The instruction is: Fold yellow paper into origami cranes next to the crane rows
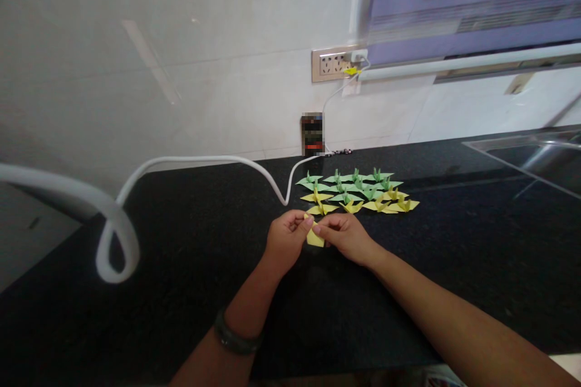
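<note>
Between my two hands is a small folded piece of yellow paper (315, 238), held just above the dark counter. My left hand (287, 236) pinches its upper left part between thumb and fingers. From the other side, my right hand (347, 234) grips its right edge, thumb on top. Parts of the paper are hidden under the fingertips. Just beyond my hands stand several yellow paper cranes (351, 207) in rows. Behind and among them are several green paper cranes (356, 178).
A black speckled counter (204, 224) spans the view. A thick white cable (200, 159) loops across the left side. At the wall stands a blurred-out phone-like object (313, 133), below a socket panel (333, 65) with a plugged-in charger. A sink (535, 154) lies at the right.
</note>
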Demonstrator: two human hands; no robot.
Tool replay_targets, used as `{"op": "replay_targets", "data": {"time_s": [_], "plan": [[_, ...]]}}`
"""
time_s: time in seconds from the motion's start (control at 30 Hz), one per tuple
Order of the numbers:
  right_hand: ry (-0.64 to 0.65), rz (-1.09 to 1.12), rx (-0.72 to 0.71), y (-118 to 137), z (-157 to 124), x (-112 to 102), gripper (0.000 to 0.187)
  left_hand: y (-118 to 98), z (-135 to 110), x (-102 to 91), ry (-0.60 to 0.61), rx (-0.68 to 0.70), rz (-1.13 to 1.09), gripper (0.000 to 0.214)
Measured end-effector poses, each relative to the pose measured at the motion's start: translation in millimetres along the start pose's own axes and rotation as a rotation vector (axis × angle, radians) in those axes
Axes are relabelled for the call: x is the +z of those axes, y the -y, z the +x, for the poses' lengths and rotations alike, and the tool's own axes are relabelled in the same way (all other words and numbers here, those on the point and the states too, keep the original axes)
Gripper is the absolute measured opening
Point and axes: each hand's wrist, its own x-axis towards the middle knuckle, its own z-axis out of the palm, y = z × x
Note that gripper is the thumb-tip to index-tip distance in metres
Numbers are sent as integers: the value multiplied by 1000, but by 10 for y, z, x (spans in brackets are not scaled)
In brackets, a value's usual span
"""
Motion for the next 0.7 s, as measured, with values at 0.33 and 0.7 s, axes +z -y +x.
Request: {"op": "replay_targets", "data": {"time_s": [0.33,0.7], "plan": [[172,2,-1,25,-18,25,34,-22,-40,-19,-33,33,98,23],[153,-58,-17,36,-27,33,28,-32,-18,-14,-82,-5,102,25]]}}
